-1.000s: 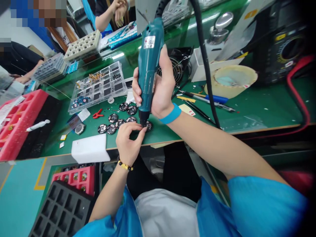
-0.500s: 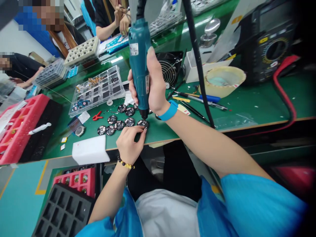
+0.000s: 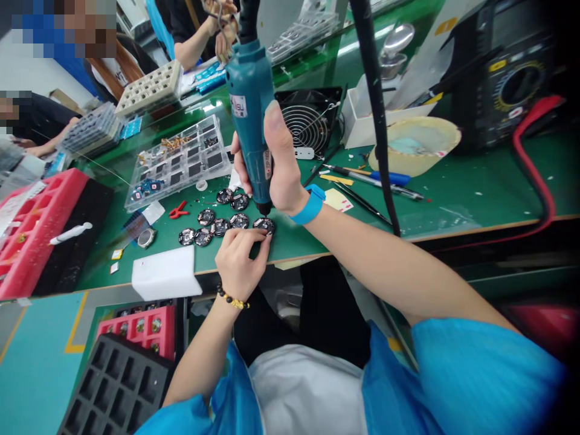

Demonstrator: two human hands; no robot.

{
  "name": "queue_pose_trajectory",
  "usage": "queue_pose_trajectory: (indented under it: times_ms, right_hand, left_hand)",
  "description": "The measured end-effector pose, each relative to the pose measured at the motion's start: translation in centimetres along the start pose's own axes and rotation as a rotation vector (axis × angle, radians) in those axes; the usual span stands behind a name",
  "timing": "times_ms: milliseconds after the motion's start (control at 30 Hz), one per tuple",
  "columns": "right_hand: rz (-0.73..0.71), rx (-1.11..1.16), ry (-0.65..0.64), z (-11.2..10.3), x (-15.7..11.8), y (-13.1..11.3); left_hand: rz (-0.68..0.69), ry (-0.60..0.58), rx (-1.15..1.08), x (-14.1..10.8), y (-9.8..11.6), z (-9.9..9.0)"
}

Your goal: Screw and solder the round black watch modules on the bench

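Module [image 3: 264, 225], round, black and dotted with silvery parts, lying on the green table [image 3: 296, 238] near its front edge. The left hand [image 3: 240, 254] meets it from the near left, its grip pinching the module's near rim between thumb and fingertips. The right hand [image 3: 284, 163] has its grip wrapped around a teal plastic electric screwdriver [image 3: 254, 121], whose tip points down at the module's far side; whether it touches cannot be told. The screwdriver appears slightly tilted; good practice would be to stand it square to the module, press lightly, and hold the module flat with fingertips clear of the bit, since a slanted bit could skid across the parts. Left of the module sit similar round black modules [image 3: 221, 227]; farther left, a small red plastic clip [image 3: 178, 209] and a white foam block [image 3: 164, 273]. Beyond the module, to the left, lies a clear plastic compartment box [image 3: 181, 189]; beyond it, to the right, stands a black fan with a wire guard [image 3: 310, 128].
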State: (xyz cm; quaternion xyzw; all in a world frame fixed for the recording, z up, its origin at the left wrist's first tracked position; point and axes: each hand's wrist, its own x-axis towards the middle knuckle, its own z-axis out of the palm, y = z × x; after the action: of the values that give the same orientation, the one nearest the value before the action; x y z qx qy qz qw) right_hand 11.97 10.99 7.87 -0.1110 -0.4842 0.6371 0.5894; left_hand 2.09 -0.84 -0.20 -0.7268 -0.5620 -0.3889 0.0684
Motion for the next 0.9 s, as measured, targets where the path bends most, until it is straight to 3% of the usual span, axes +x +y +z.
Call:
queue_pose_trajectory:
  times_ms: [267, 467, 900]
  right_hand:
    - [0.005, -0.081, 0.006, 0.4, 0.0, 0.0]
    - [-0.005, -0.139, -0.119, -0.1, -0.3, 0.7]
    - [-0.008, 0.059, 0.035, 0.1, 0.5, -0.8]
  left_hand:
    - [0.000, -0.001, -0.019, 0.1, 0.1, 0.0]
    - [-0.006, -0.011, -0.015, 0.1, 0.1, 0.0]
    - [-0.063, -0.017, -0.056, 0.2, 0.3, -0.3]
